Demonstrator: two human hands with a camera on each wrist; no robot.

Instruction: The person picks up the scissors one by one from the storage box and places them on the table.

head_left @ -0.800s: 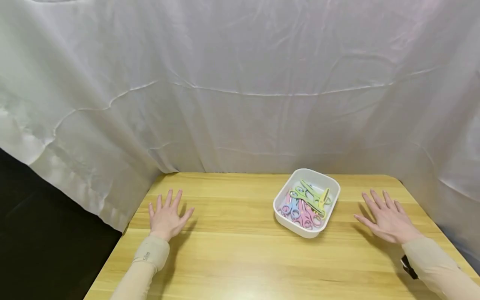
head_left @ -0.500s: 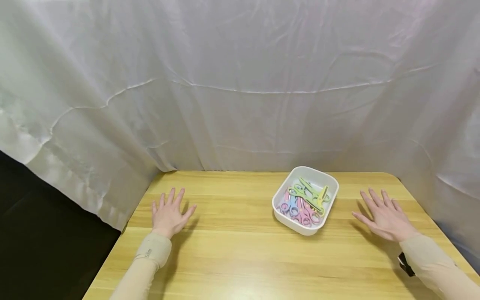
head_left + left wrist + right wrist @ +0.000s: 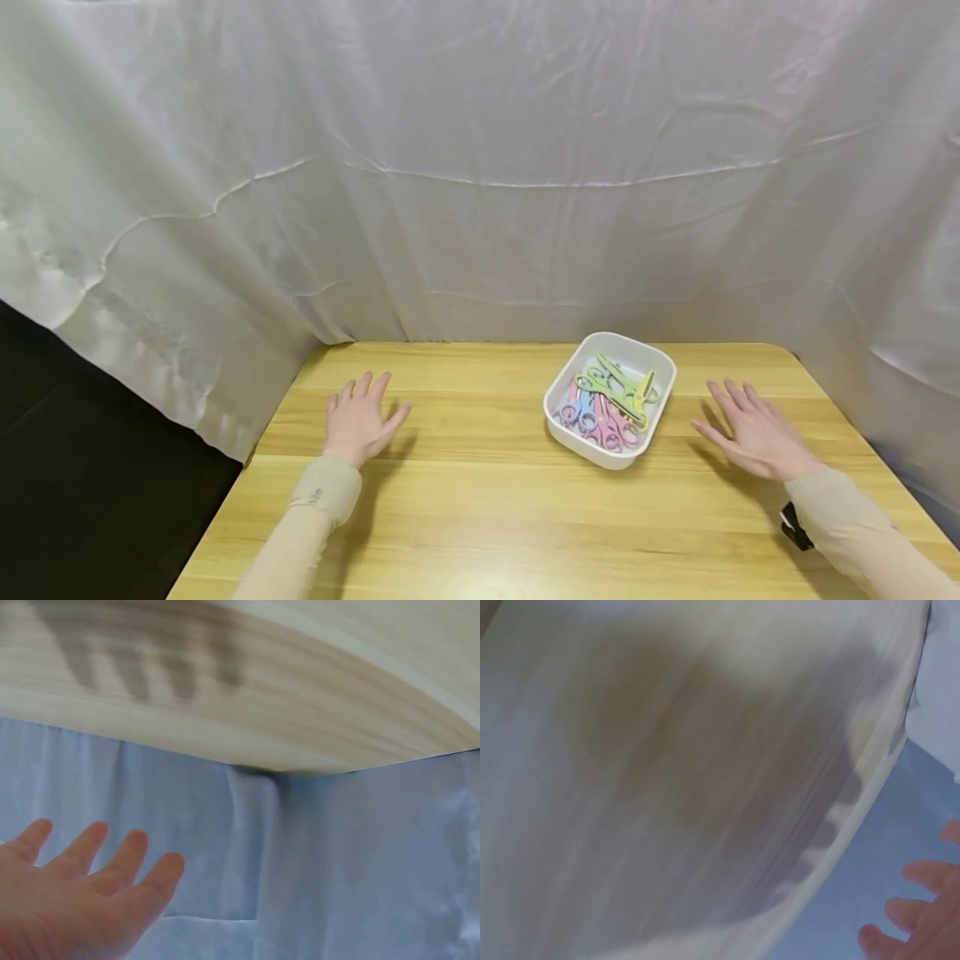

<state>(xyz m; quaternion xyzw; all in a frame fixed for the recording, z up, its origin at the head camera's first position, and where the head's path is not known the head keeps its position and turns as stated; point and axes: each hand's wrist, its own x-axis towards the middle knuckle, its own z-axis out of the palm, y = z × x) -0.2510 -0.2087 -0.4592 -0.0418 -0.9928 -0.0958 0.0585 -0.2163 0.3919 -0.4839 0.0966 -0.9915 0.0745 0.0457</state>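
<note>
A white plastic bin (image 3: pixel 557 421) stands on the table right of centre, holding several pairs of scissors. Green scissors (image 3: pixel 611 392) lie on top, with a yellow piece (image 3: pixel 643 396) beside them, and blue scissors (image 3: pixel 579 410) and pink scissors (image 3: pixel 609 429) toward the near side. My left hand (image 3: pixel 358 423) hovers over the table's left part with fingers spread, holding nothing. To the right of the bin, my right hand (image 3: pixel 761 433) is also spread above the wood, apart from the bin. In the wrist views, the left hand (image 3: pixel 97 892) and right hand (image 3: pixel 926 915) show bare fingers and shadows on the table.
The wooden table (image 3: pixel 465 492) has a rounded far right corner. A pale grey curtain (image 3: pixel 480 242) hangs behind it and along both sides. Dark ground (image 3: pixel 97 475) shows beyond the left edge. Something black (image 3: pixel 795 527) sits under the right wrist.
My left hand has moved right, toward the middle of the table. My right hand has shifted slightly left, nearer the bin. The scissors lie as before in the bin.
</note>
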